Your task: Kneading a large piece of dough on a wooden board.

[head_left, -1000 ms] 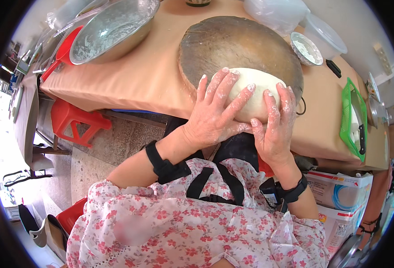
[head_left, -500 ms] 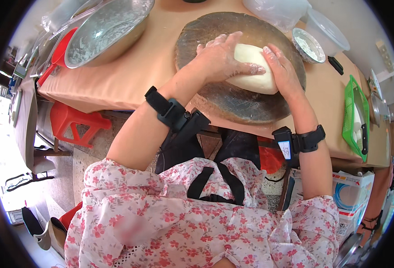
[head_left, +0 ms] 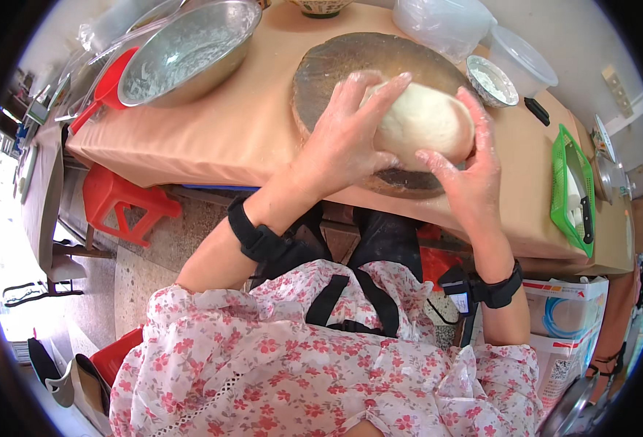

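A smooth, pale lump of dough [head_left: 425, 125] is held between my two hands, over the near right part of a round wooden board [head_left: 328, 65]. My left hand [head_left: 356, 125] grips its left end, fingers over the top and thumb at the near side. On the other end my right hand [head_left: 474, 164] is wrapped around the dough, thumb in front and fingers behind. Flour whitens my fingers. The dough looks raised off the board, though its underside is hidden.
A large metal bowl [head_left: 190, 58] dusted with flour and a red dipper [head_left: 110, 80] stand at the left. Beyond the board at right are a small bowl of flour [head_left: 492, 80] and clear plastic tubs [head_left: 522, 58]. A green basket [head_left: 573, 189] holding a knife [head_left: 587, 218] sits far right.
Both hands have come nearer to me with the dough, which looks lifted and turned. My right hand has shifted its grip, thumb now at the near side.
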### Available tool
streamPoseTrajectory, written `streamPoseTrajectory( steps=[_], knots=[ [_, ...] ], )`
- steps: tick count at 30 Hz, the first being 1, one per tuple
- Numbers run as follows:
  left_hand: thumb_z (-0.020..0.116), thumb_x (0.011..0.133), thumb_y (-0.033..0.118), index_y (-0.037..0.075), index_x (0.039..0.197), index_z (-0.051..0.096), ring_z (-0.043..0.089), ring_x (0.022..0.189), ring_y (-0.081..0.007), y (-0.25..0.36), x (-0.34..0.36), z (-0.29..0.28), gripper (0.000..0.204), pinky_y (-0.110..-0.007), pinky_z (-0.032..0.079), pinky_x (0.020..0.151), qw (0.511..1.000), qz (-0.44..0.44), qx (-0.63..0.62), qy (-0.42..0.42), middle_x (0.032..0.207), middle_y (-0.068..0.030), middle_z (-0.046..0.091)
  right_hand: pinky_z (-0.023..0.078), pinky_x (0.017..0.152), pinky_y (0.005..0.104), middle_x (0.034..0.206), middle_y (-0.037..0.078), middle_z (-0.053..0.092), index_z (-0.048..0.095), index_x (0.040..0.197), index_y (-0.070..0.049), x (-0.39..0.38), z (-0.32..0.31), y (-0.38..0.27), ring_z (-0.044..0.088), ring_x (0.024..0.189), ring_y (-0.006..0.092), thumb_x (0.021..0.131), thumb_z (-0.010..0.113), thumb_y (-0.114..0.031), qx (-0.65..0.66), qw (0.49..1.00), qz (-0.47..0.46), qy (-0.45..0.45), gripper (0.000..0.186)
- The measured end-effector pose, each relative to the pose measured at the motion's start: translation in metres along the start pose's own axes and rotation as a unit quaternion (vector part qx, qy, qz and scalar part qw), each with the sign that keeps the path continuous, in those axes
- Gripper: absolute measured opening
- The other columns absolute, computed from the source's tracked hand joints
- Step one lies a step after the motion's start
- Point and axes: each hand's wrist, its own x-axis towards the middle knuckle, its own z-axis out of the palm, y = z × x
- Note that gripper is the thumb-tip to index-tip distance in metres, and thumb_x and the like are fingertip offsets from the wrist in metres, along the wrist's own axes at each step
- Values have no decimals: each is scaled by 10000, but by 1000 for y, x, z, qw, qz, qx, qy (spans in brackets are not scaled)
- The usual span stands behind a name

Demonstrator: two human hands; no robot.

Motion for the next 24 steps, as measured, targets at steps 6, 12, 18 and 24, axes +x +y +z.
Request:
streamPoseTrajectory(
  steps=[6,12,18,24],
  knots=[
    [872,553,101,111,1390,468,491,1192,-383,-1,13,1,930,-463,458,991,990,112,60,69,1300,-183,466,397,1068,442,1372,188,482,479,1373,-50,12,-2,2,464,1282,352,706,828,-112,-108,979,-171,33,755],
    [839,675,242,63,1317,498,496,1194,-396,-7,-5,10,749,-468,444,986,994,46,99,-17,1307,-191,482,401,1037,455,1332,223,498,512,1334,-40,7,-4,30,479,1242,385,822,737,-211,-122,982,-129,-56,585],
    [693,861,275,50,1205,599,561,1089,-379,-12,31,16,422,-450,456,954,997,16,45,56,1207,-182,564,419,986,453,1228,203,564,545,1287,-22,35,4,28,524,1170,388,921,603,-190,-112,989,-87,-46,407],
    [600,912,248,68,1198,609,573,1031,-339,-3,18,31,337,-429,431,877,996,-6,89,-5,1156,-149,601,423,958,459,1197,182,576,566,1246,-11,13,17,20,542,1130,389,911,571,-129,-182,975,-124,-11,356]
  ],
)
